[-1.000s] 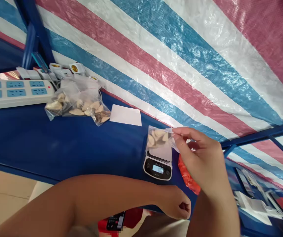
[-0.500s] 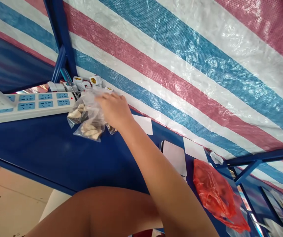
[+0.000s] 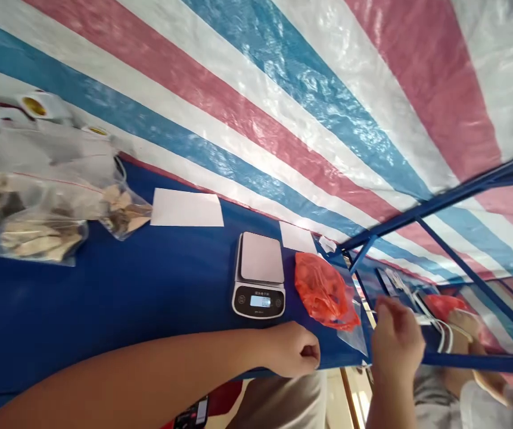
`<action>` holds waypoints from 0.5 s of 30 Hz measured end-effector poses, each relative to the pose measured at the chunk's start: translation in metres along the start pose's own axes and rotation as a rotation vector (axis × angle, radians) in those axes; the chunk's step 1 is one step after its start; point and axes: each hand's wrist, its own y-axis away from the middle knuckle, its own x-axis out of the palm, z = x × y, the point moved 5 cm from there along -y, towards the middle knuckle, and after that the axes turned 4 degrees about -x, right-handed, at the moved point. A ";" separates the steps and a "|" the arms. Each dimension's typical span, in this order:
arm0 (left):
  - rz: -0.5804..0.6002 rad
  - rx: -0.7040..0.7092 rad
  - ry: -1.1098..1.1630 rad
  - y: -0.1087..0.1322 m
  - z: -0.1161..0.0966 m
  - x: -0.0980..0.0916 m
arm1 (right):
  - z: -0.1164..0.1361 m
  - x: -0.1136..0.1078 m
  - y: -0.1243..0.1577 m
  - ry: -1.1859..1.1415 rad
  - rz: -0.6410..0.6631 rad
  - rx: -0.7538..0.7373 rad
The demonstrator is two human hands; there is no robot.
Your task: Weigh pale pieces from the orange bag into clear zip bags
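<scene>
The striped sheet in red, white and blue slopes up behind everything, and below it my blue desk runs from left to right. A blue metal frame stands at the right, and beyond it I see part of another person. My left forearm crosses the near side of the desk, and my left hand is curled into a loose fist just in front of the scale. My right hand is off to the right, past the desk's end, fingers bent inward; it is blurred, so I can't tell whether there is anything in it.

On the left lie my clear bags of pale slices, heaped together and overlapping. A crumpled red plastic bag sits just beside the scale, on its right, with clear plastic sticking out from under it. The scale is near the middle, its plate bare and its screen lit, the digits too smeared to read surely. One white paper lies between the clear bags and the scale; a second paper lies behind, near the red bag. White fittings with gold-coloured insides sit behind the clear bags. A phone shows below my forearm, partly out of view.
</scene>
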 end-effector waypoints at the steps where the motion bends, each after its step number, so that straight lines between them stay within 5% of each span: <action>1: 0.020 -0.009 0.005 -0.002 -0.001 0.002 | -0.047 0.002 0.012 0.086 0.069 0.112; 3: 0.028 -0.034 0.017 -0.004 -0.002 0.002 | -0.108 0.017 0.041 0.084 0.229 0.158; 5: 0.024 -0.056 0.022 -0.003 -0.003 0.000 | -0.132 0.033 0.063 0.096 0.238 0.080; 9: 0.038 -0.094 0.075 -0.006 0.001 0.003 | -0.126 0.047 0.075 0.234 0.113 -0.009; 15: 0.030 -0.081 0.073 -0.010 0.004 0.005 | -0.123 0.040 0.054 0.371 0.259 -0.018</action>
